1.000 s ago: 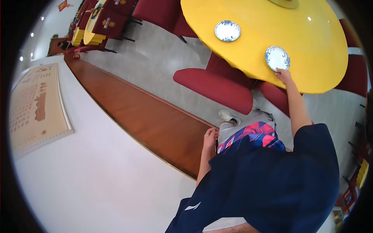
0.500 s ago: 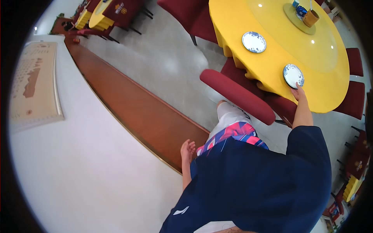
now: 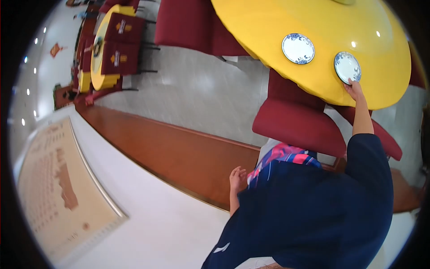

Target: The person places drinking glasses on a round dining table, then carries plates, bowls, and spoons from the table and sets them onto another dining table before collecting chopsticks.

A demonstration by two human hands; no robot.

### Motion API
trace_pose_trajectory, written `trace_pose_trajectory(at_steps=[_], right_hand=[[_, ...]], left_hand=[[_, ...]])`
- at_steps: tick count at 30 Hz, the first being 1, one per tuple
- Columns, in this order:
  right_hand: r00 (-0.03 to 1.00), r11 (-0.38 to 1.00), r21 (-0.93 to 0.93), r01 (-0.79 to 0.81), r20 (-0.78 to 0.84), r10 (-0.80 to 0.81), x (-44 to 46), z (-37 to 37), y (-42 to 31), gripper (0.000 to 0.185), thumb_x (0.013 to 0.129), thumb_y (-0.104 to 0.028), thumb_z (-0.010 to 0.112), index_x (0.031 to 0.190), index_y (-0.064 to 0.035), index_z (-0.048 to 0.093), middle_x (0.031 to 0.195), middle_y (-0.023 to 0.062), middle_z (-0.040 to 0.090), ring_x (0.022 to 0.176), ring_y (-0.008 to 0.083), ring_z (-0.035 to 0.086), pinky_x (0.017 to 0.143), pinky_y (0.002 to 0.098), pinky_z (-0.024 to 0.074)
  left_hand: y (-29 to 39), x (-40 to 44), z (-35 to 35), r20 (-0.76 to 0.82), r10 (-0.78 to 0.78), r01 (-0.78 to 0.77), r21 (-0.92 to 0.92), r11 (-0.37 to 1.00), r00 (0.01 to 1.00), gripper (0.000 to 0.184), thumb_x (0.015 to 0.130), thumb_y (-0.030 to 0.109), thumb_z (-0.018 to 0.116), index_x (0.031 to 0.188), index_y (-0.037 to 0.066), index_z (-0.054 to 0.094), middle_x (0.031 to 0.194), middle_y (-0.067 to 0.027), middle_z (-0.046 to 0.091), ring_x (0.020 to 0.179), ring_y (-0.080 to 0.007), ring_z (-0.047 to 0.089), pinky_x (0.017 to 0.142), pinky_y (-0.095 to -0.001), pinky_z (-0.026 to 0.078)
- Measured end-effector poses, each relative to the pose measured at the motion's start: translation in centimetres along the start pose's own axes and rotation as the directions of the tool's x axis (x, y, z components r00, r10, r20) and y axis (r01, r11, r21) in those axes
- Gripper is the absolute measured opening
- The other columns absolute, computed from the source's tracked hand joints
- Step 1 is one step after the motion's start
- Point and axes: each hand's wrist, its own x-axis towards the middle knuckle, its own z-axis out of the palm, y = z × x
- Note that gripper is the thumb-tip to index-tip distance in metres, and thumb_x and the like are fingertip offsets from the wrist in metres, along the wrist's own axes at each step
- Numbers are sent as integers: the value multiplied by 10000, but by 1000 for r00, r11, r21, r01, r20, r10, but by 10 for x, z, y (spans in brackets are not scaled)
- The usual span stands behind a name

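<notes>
My right hand reaches over the table edge and grips the near rim of a white plate with blue floral decoration, thumb on top and fingers beneath. The plate is at or just above the yellow tablecloth; I cannot tell whether it touches. To its left lies a second plate of the same pattern, apart from the first. Low at my side hangs my left hand, holding nothing, its fingers loosely bent and apart.
Dark red chairs stand between me and the round table. A brown wooden strip runs along the white wall, where a beige scroll hangs. Farther off is another yellow-covered table with red chairs.
My view has turned, so the wall scroll and far table show more. My right hand keeps its grip on the plate's rim. The left hand still hangs at my side.
</notes>
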Motion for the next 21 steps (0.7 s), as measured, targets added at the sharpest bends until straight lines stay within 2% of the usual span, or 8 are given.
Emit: trace_pose_trajectory(at_steps=[2, 5, 6, 9, 10, 12, 16, 21], right_hand=[[1000, 998, 63, 21, 21, -22, 3, 17, 5, 329, 934, -91, 509, 1244, -20, 425, 1096, 128, 567, 930, 227, 596, 715, 294, 523], [997, 992, 116, 56, 38, -61, 3, 42, 21, 302, 930, -83, 509, 1217, -19, 443, 1058, 121, 579, 863, 216, 605, 665, 289, 512], [995, 986, 144, 89, 29, -94, 2, 51, 22, 291, 923, -73, 517, 1201, -17, 450, 1050, 124, 579, 842, 217, 607, 649, 290, 510], [983, 967, 179, 179, -8, -181, 0, 80, 36, 289, 909, -60, 535, 1183, -12, 457, 1041, 131, 581, 853, 226, 609, 644, 287, 507], [982, 961, 202, 190, -27, -188, -7, 93, 42, 289, 909, -60, 535, 1183, -12, 457, 1041, 131, 581, 853, 226, 609, 644, 287, 507], [980, 952, 231, 198, -36, -195, -20, 119, 46, 288, 902, -58, 547, 1173, -14, 462, 1040, 140, 583, 865, 238, 610, 659, 294, 513], [985, 926, 338, 169, -76, -152, -51, 157, 48, 294, 905, -62, 542, 1179, 0, 457, 1039, 149, 581, 861, 245, 610, 668, 294, 519], [984, 901, 396, 179, -77, -162, -58, 197, 70, 319, 916, -41, 500, 1212, 44, 416, 1081, 178, 560, 892, 272, 610, 678, 302, 527]], left_hand=[[50, -1, 14, -49, 13, -7, 116, 993, 999, 259, 964, 220, 468, 1159, 67, 543, 966, -119, 659, 803, -156, 631, 684, -279, 514], [81, 10, 21, 2, 134, -134, 32, 991, 991, 264, 961, 225, 469, 1150, 57, 547, 936, -110, 668, 758, -139, 622, 667, -252, 490], [85, 9, 26, 8, 120, -120, 37, 992, 993, 264, 961, 225, 469, 1150, 57, 547, 936, -110, 668, 758, -139, 622, 667, -252, 490], [105, 17, 41, 95, 48, -73, 280, 957, 994, 271, 950, 221, 479, 1146, 48, 548, 932, -108, 669, 773, -133, 615, 647, -250, 472], [97, 32, 30, 125, 11, -45, 265, 963, 992, 289, 945, 200, 455, 1156, 22, 540, 955, -125, 655, 821, -168, 615, 716, -290, 480], [101, 47, 23, 127, 14, -55, 330, 942, 992, 293, 937, 171, 448, 1157, -1, 538, 949, -133, 654, 827, -183, 621, 740, -300, 493], [131, 69, 1, 167, -52, -4, 317, 948, 985, 269, 942, 205, 483, 1126, 24, 560, 938, -110, 661, 804, -153, 617, 711, -276, 498], [189, 111, -23, 165, 50, -89, 238, 967, 985, 269, 942, 186, 482, 1128, 6, 553, 948, -129, 662, 824, -172, 627, 722, -293, 502]])
